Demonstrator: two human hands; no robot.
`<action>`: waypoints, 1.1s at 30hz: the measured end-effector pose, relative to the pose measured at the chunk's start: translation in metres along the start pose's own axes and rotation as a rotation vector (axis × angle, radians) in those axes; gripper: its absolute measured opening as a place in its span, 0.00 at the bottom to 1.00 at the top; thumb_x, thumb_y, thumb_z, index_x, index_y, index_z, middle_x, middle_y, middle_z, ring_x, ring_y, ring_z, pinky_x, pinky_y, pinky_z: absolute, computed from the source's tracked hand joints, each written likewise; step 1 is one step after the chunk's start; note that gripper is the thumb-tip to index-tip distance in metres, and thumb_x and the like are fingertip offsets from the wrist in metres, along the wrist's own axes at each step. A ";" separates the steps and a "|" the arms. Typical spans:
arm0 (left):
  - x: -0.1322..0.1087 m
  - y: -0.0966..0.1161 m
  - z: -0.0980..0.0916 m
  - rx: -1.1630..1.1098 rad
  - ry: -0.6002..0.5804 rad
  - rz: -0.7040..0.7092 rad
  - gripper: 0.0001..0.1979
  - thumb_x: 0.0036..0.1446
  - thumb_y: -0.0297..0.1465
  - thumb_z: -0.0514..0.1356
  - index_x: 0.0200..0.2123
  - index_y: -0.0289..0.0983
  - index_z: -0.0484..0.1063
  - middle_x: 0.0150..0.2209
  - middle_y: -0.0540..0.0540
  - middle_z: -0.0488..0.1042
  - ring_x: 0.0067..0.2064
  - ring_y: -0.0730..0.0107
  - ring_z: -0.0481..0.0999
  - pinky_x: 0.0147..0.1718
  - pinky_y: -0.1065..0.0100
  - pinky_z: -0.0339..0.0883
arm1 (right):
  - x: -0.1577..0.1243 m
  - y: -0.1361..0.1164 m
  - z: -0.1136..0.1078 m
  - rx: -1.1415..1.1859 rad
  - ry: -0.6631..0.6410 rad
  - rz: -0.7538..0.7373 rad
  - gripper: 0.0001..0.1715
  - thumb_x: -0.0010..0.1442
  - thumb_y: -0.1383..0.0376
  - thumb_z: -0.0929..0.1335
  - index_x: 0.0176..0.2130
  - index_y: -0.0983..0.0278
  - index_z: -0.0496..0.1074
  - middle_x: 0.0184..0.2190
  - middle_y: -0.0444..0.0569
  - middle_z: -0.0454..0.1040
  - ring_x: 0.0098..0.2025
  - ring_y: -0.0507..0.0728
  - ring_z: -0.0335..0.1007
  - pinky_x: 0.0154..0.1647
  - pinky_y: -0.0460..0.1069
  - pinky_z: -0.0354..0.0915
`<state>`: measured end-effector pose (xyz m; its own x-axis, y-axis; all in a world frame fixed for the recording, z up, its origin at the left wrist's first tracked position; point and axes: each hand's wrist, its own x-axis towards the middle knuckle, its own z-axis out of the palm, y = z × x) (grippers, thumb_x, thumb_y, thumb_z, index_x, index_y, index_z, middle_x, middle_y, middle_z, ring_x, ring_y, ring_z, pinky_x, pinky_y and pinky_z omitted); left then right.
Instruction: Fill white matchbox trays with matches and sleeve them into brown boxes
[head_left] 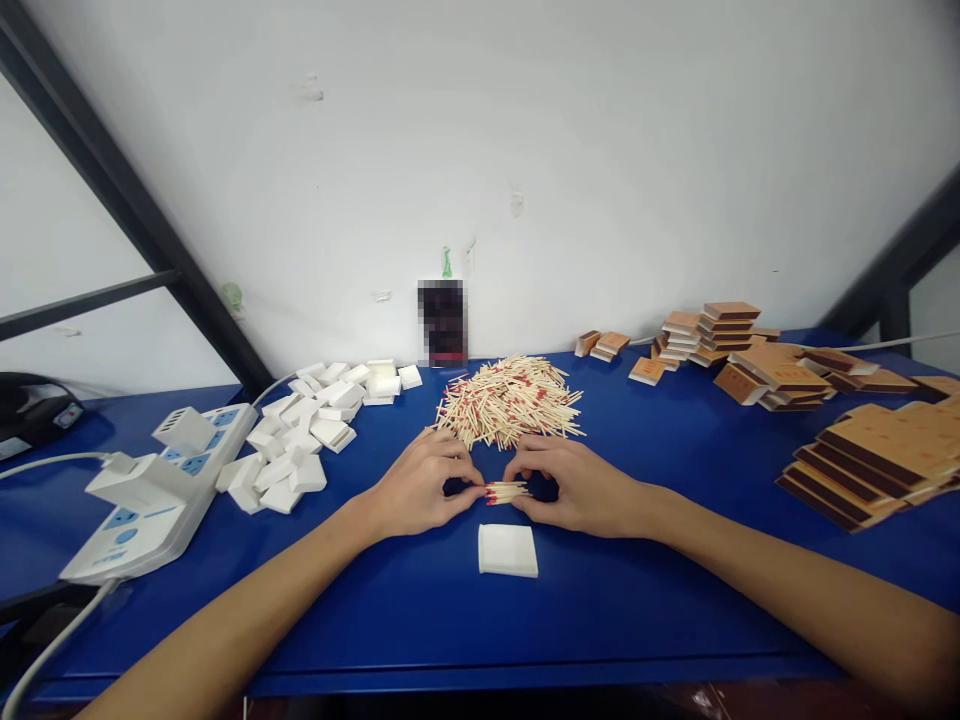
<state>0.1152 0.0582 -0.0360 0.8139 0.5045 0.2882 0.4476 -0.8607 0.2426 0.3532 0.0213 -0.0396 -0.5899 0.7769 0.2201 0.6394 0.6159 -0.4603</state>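
Between my two hands is a small bundle of matches point(507, 491), red heads toward the left. My left hand point(427, 482) pinches the bundle at its head end with thumb and fingertips. At the other end, my right hand point(564, 485) closes its thumb and fingers on the plain sticks. Just in front of the hands, a white matchbox tray point(508, 550) lies on the blue table point(600, 610). Behind them rises a big heap of loose matches point(514, 395), heads pointing in mixed directions.
White matchbox trays point(300, 430) are piled at left, near a white power strip point(169, 500) with plugged-in chargers. To the right stand stacked matchbox sleeves point(727, 325) and flat sleeves with dark striking strips point(877, 455). A blurred dark object point(442, 322) leans against the wall.
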 end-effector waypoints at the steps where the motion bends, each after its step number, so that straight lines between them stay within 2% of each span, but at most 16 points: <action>1: 0.000 0.000 0.000 -0.006 -0.004 -0.002 0.09 0.63 0.35 0.59 0.36 0.40 0.78 0.33 0.49 0.75 0.39 0.68 0.70 0.42 0.63 0.57 | 0.000 0.000 0.000 0.000 0.002 -0.001 0.08 0.58 0.65 0.69 0.40 0.62 0.75 0.34 0.46 0.71 0.35 0.54 0.67 0.36 0.49 0.61; 7: 0.003 0.002 0.000 -0.035 0.003 -0.012 0.10 0.65 0.37 0.57 0.39 0.40 0.77 0.31 0.49 0.74 0.37 0.68 0.69 0.42 0.63 0.58 | -0.001 0.000 0.000 0.008 0.009 -0.002 0.07 0.58 0.65 0.69 0.39 0.62 0.75 0.33 0.46 0.71 0.34 0.54 0.66 0.35 0.49 0.60; 12: 0.004 0.005 0.002 0.008 -0.037 -0.061 0.15 0.62 0.44 0.58 0.42 0.40 0.77 0.34 0.48 0.72 0.40 0.65 0.69 0.45 0.60 0.59 | 0.001 -0.002 0.002 0.019 0.037 0.041 0.05 0.59 0.65 0.69 0.37 0.62 0.74 0.33 0.46 0.70 0.34 0.53 0.65 0.35 0.49 0.60; 15: 0.003 0.005 0.003 0.012 -0.048 -0.080 0.15 0.60 0.44 0.61 0.42 0.41 0.78 0.36 0.47 0.71 0.41 0.64 0.68 0.47 0.58 0.58 | 0.002 -0.003 0.005 0.023 0.051 0.067 0.05 0.59 0.64 0.69 0.36 0.62 0.73 0.34 0.46 0.70 0.36 0.54 0.66 0.36 0.50 0.60; 19: 0.003 0.006 0.004 -0.011 -0.041 -0.094 0.12 0.60 0.42 0.61 0.41 0.42 0.78 0.35 0.48 0.71 0.41 0.65 0.69 0.46 0.59 0.59 | 0.002 -0.003 0.006 0.037 0.082 0.006 0.04 0.59 0.66 0.69 0.37 0.62 0.73 0.36 0.48 0.73 0.40 0.56 0.67 0.42 0.52 0.62; 23: 0.004 0.007 0.004 -0.028 -0.027 -0.114 0.11 0.60 0.41 0.61 0.38 0.41 0.78 0.35 0.48 0.72 0.40 0.65 0.69 0.44 0.61 0.59 | 0.002 -0.003 0.006 0.003 0.090 -0.037 0.03 0.60 0.66 0.68 0.37 0.62 0.74 0.34 0.46 0.76 0.41 0.57 0.70 0.49 0.56 0.58; 29: 0.005 0.007 0.005 -0.072 -0.030 -0.124 0.09 0.59 0.38 0.62 0.36 0.39 0.76 0.35 0.49 0.73 0.40 0.66 0.69 0.44 0.62 0.60 | 0.003 0.003 0.011 0.021 0.141 -0.135 0.07 0.63 0.67 0.67 0.39 0.61 0.76 0.32 0.44 0.78 0.35 0.53 0.71 0.44 0.51 0.62; 33: 0.005 0.007 0.005 -0.095 -0.034 -0.120 0.08 0.59 0.37 0.62 0.36 0.39 0.75 0.35 0.49 0.73 0.41 0.66 0.70 0.45 0.63 0.60 | 0.003 0.004 0.013 0.064 0.132 -0.146 0.09 0.63 0.68 0.66 0.41 0.62 0.76 0.35 0.46 0.78 0.37 0.53 0.72 0.40 0.49 0.65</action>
<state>0.1247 0.0543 -0.0370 0.7694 0.5996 0.2204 0.5068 -0.7829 0.3607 0.3475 0.0239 -0.0521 -0.6014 0.6930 0.3976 0.5165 0.7169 -0.4683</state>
